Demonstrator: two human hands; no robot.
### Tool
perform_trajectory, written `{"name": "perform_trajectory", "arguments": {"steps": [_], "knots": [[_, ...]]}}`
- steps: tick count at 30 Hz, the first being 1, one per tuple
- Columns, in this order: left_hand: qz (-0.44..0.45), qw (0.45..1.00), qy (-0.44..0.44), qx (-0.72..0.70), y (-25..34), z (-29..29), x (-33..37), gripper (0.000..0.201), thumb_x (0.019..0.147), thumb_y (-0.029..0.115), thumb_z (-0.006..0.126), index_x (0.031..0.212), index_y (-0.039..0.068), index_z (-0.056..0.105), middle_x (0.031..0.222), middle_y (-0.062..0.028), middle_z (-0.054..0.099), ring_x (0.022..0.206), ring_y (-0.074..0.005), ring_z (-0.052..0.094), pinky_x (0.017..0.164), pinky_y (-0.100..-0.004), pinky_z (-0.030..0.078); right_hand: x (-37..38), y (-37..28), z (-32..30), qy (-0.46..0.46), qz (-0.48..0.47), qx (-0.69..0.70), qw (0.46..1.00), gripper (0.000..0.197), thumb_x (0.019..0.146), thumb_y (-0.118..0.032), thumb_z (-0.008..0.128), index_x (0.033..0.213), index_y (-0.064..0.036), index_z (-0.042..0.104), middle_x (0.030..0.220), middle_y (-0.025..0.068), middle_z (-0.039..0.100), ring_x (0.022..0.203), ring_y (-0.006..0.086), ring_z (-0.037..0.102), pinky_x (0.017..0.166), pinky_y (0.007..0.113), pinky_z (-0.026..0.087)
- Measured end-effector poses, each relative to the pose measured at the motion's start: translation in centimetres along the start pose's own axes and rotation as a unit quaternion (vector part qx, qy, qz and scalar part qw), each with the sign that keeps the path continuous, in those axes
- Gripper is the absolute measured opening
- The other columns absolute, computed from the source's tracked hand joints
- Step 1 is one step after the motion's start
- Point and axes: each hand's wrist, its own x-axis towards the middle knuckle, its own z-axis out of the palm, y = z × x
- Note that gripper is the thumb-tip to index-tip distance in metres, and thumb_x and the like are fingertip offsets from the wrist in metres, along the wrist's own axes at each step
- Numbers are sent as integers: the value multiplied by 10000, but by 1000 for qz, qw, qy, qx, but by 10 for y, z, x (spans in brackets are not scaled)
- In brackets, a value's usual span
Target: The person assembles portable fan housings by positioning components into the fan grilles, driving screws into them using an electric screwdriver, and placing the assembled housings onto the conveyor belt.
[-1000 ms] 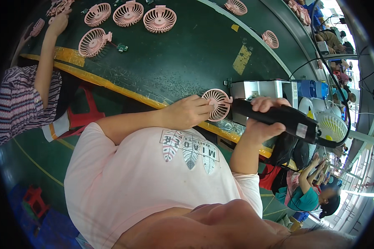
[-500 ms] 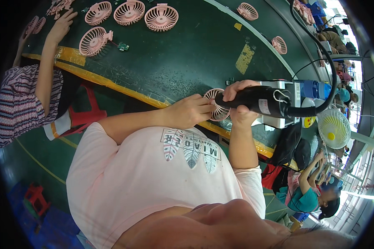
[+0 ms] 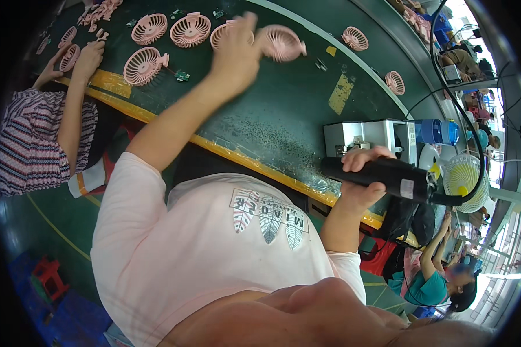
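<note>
Dark green worktop [image 3: 243,124] curves across the workshop, its near edge bound in yellow tape [image 3: 249,162]. Toward its far side I see a round pink slatted cover [image 3: 283,45], its small lug pointing right. The person's left hand [image 3: 235,55] is just left of that cover, thumb side nearest the rim; hand and cover are both blurred, so I cannot tell whether the fingers are clamped on it or apart. Well away from the cover, near the taped edge, the right hand [image 3: 362,179] has its fingers and thumb wrapped round a black power tool [image 3: 395,178], whose bare end points left and whose thick cord [image 3: 480,144] loops up behind.

Counting outward, one cover half hidden [image 3: 216,37] sits behind the left hand, two covers in a row [image 3: 190,30] stand left of it, and one nearer cover [image 3: 143,66] has a green circuit board [image 3: 182,76] beside it. Two more lie beyond the white line [image 3: 353,55]. At the far left, a co-worker in a striped top [image 3: 32,139] has both hands near a pink cover. To the right stand one pale metal box [image 3: 336,136], two blue containers [image 3: 428,132] and one yellow-centred fan [image 3: 466,182].
</note>
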Motion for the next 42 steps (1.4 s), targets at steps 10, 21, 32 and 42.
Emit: {"name": "perform_trajectory", "arguments": {"steps": [10,21,32,42], "knots": [[40,970,-160,-177,42,-39,-70,224,687,135,586,899,62,574,1122,-154,460,1045,-287,434,860,-460,335,22,-30,-35,59,-121,-41,990,623,659,-598,614,1029,-116,480,673,37,494,601,168,490,600,299,393],[149,873,-181,-428,117,-52,-99,197,641,142,668,732,-2,570,1111,-139,485,1031,-273,449,820,-375,372,11,-5,-22,68,-14,26,997,603,701,-592,575,998,-81,458,629,29,459,549,163,453,570,301,379],[145,881,-168,-417,122,-52,-99,200,599,144,691,662,-3,570,1086,-137,500,961,-248,468,790,-359,376,18,-28,-30,87,-125,-20,988,603,723,-502,615,1034,-28,408,654,87,514,565,200,526,586,329,449],[156,894,-143,-395,120,-52,-109,185,608,156,683,663,10,584,1103,-117,497,950,-228,471,782,-339,370,7,-12,-23,71,-54,19,996,570,705,-566,590,992,-90,467,661,36,492,590,171,471,598,307,398]]}}
